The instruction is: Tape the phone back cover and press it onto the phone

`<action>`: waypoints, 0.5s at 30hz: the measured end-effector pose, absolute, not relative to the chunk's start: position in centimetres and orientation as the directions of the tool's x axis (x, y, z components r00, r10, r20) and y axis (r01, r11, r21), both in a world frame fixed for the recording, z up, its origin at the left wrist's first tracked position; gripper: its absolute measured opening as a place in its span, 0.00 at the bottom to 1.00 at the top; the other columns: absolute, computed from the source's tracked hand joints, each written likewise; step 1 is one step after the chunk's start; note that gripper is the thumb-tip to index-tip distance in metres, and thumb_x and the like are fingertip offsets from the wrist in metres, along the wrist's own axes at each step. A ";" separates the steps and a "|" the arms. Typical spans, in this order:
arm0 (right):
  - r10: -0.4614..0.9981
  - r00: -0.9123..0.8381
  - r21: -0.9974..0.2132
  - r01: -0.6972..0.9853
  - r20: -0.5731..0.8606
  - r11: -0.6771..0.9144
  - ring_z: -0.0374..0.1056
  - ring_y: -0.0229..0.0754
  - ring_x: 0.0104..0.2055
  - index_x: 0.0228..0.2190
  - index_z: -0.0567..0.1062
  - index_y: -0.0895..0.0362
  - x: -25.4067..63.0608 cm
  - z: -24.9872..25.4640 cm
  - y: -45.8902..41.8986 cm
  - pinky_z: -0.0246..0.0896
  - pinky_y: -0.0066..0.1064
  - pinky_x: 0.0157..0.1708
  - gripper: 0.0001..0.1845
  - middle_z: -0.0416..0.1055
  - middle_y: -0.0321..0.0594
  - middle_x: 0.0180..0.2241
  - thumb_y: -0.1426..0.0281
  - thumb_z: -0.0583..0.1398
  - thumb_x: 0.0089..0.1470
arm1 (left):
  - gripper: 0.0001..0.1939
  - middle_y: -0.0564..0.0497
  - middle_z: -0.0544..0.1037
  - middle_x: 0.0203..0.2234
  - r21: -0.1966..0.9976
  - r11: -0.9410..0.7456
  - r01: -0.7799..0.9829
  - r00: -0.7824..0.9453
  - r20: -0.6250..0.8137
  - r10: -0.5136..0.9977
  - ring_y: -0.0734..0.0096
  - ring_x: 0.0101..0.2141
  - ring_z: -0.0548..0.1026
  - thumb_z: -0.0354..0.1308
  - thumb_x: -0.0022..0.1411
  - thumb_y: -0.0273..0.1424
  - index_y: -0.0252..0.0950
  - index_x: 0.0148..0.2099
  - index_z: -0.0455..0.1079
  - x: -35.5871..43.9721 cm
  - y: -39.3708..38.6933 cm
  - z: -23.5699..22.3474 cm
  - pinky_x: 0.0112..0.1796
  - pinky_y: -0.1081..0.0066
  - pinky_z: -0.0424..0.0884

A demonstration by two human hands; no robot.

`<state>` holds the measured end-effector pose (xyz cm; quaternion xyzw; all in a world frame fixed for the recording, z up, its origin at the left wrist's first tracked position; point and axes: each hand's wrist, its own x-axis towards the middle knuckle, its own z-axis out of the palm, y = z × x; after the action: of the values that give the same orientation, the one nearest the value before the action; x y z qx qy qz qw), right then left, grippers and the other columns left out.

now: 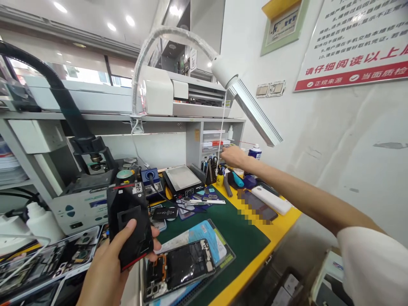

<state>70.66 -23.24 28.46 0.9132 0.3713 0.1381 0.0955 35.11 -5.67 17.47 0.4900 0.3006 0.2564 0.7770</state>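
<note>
Two hands are spread well apart here: a black phone panel is gripped in the left hand, while the right hand is stretched far out beside the upright tools, and whether anything is grasped there cannot be told. Just right of the left hand, and nearer to it, the opened phone is laid slantwise, its long axis angled away to the right.

Whether the right hand holds anything is unclear — its fingertips are too small to tell. The black panel partly hides the left hand. Picture edges crop the sign.
</note>
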 end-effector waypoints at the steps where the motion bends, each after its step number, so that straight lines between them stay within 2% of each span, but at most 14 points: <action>1: 0.723 0.669 0.302 0.662 0.174 -0.686 0.72 0.47 0.53 0.49 0.77 0.54 70.9 28.4 -22.5 0.71 0.43 0.54 0.11 0.72 0.47 0.56 0.64 0.62 0.68 | 0.20 0.43 0.84 0.26 0.917 0.384 -0.103 0.664 -0.224 0.713 0.59 0.26 0.80 0.70 0.47 0.46 0.32 0.31 0.82 35.2 -5.7 17.5 0.29 0.70 0.78; 5: 0.782 0.607 0.385 0.695 0.139 -0.607 0.73 0.49 0.52 0.50 0.76 0.59 71.4 27.7 -20.5 0.72 0.45 0.51 0.14 0.74 0.48 0.53 0.65 0.64 0.66 | 0.22 0.43 0.85 0.28 0.936 0.340 -0.089 0.655 -0.202 0.728 0.62 0.26 0.79 0.69 0.47 0.48 0.32 0.32 0.83 35.3 -5.4 17.4 0.31 0.73 0.76; 9: 0.815 0.566 0.412 0.717 0.127 -0.562 0.73 0.51 0.52 0.52 0.74 0.61 70.8 27.7 -20.8 0.73 0.47 0.51 0.17 0.72 0.49 0.54 0.65 0.64 0.66 | 0.25 0.45 0.84 0.28 0.936 0.337 -0.100 0.667 -0.189 0.720 0.60 0.28 0.80 0.71 0.45 0.51 0.33 0.32 0.83 35.3 -5.3 17.3 0.32 0.71 0.77; 12: 0.842 0.533 0.373 0.768 0.079 -0.521 0.73 0.50 0.51 0.52 0.75 0.60 68.9 26.4 -21.4 0.73 0.46 0.50 0.17 0.73 0.49 0.53 0.65 0.64 0.67 | 0.28 0.45 0.84 0.28 0.931 0.350 -0.104 0.674 -0.194 0.713 0.61 0.26 0.78 0.72 0.43 0.53 0.31 0.33 0.82 35.2 -5.5 17.5 0.32 0.70 0.77; 15: 0.893 0.444 0.264 0.871 -0.067 -0.414 0.75 0.45 0.46 0.48 0.77 0.57 66.2 23.3 -21.1 0.75 0.41 0.46 0.11 0.75 0.45 0.49 0.65 0.62 0.68 | 0.29 0.45 0.83 0.27 0.930 0.352 -0.103 0.691 -0.188 0.698 0.62 0.25 0.77 0.72 0.42 0.54 0.31 0.33 0.82 35.3 -5.9 17.9 0.31 0.70 0.76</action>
<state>66.16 -21.06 23.26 0.8397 0.5255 0.0421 0.1307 35.28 -5.93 17.87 0.5061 0.2942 0.2608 0.7676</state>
